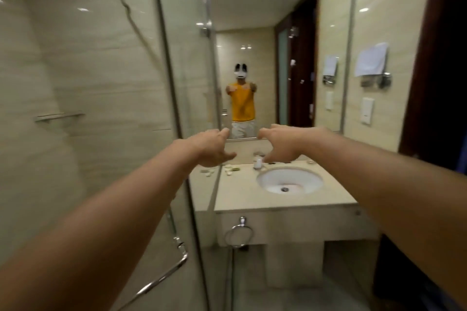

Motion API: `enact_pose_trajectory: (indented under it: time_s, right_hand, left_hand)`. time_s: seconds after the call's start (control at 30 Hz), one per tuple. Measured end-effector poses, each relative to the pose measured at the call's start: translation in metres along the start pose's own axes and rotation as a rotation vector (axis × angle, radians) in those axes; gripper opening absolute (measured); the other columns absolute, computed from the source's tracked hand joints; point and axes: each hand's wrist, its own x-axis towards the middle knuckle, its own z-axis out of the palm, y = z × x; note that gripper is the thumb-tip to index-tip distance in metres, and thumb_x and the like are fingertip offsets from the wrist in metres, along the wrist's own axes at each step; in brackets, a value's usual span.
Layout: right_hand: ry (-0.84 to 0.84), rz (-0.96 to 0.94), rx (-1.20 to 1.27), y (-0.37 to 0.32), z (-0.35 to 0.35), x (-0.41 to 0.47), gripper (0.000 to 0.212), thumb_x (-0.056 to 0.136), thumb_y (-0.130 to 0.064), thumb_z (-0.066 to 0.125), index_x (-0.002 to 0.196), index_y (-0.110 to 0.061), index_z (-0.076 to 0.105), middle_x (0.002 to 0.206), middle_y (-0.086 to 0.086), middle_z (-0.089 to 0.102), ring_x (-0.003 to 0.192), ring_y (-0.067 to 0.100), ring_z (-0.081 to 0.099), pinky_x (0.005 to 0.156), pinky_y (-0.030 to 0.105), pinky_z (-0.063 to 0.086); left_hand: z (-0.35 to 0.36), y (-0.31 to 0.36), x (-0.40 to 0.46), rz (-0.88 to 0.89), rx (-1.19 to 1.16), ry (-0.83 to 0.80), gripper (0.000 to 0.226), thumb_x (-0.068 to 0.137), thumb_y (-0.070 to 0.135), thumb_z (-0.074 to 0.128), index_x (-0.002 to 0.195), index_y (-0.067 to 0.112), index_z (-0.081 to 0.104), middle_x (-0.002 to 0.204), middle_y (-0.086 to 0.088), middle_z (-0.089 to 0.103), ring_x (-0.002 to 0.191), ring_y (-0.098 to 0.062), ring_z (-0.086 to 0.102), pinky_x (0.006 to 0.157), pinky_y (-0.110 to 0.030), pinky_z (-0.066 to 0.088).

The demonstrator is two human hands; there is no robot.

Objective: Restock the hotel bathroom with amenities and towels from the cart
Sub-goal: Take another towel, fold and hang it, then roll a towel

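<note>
Neither hand holds anything: the left hand (pixel 212 146) and the right hand (pixel 280 144) are both stretched out ahead at arm's length, fingers loosely spread and a little bent, with a clear gap between the two.

On the left, the glass shower screen (pixel 177 83) fills much of the view, with a metal handle bar (pixel 164 278) low on its edge and tiled wall behind it. The big mirror (pixel 252 45) covers the wall above the vanity and shows a person in a yellow top and light shorts with both arms held out. Below it, the pale stone counter (pixel 240 194) runs across, and the white oval sink (pixel 289 180) is set into its right half, its drain in the middle. A chrome towel ring (pixel 238 236) hangs on the front panel under the counter, with no towel in it. On the right wall a white towel (pixel 371 59) is draped over a chrome holder, well above a white wall switch (pixel 367 110).

The amenities are already on the counter: a few small white items (pixel 231 170) lie at its back left corner, just behind the left hand as seen from here, and a small white bottle (pixel 258 163) stands at the back edge beside the sink. They are too small to tell apart further.
</note>
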Motion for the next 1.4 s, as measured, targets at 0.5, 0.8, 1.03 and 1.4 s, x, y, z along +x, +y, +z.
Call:
enact_pose_trajectory:
  time_s: [0.5, 0.8, 1.03, 1.4]
  right_hand:
    - [-0.053, 0.621, 0.069, 0.247, 0.034, 0.022, 0.068, 0.095, -0.041, 0.063, 0.153, -0.025, 0.031, 0.152, 0.001, 0.037, 0.135, 0.026, 0.044, 0.108, 0.040, 0.041]
    - [-0.103, 0.894, 0.083, 0.394, 0.046, -0.038, 0.071, 0.096, -0.043, 0.061, 0.155, -0.026, 0.026, 0.153, 0.004, 0.029, 0.133, 0.030, 0.043, 0.107, 0.046, 0.043]
    - [-0.087, 1.096, 0.088, 0.510, 0.041, -0.102, 0.070, 0.097, -0.041, 0.061, 0.155, -0.023, 0.025, 0.151, 0.004, 0.030, 0.119, 0.027, 0.054, 0.101, 0.042, 0.048]
    - [-0.156, 1.360, 0.047, 0.648, 0.060, -0.182, 0.063, 0.099, -0.040, 0.059, 0.152, -0.022, 0.030, 0.148, 0.007, 0.032, 0.123, 0.030, 0.049, 0.100, 0.043, 0.047]
  left_hand:
    - [0.065, 0.192, 0.277, 0.573, -0.019, -0.042, 0.065, 0.096, 0.051, 0.053, 0.147, 0.016, 0.034, 0.144, -0.008, 0.048, 0.128, -0.030, 0.049, 0.104, -0.042, 0.043]
    - [0.090, 0.379, 0.363, 0.908, -0.078, -0.039, 0.059, 0.096, 0.052, 0.052, 0.141, 0.016, 0.039, 0.136, -0.008, 0.053, 0.119, -0.029, 0.055, 0.099, -0.044, 0.046]
    - [0.087, 0.521, 0.408, 1.048, -0.096, -0.080, 0.064, 0.096, 0.052, 0.052, 0.147, 0.019, 0.032, 0.140, -0.007, 0.048, 0.124, -0.031, 0.053, 0.101, -0.047, 0.046]
    - [0.097, 0.725, 0.445, 1.354, -0.098, -0.129, 0.063, 0.100, 0.049, 0.048, 0.151, 0.017, 0.026, 0.145, -0.010, 0.042, 0.124, -0.032, 0.049, 0.103, -0.049, 0.043]
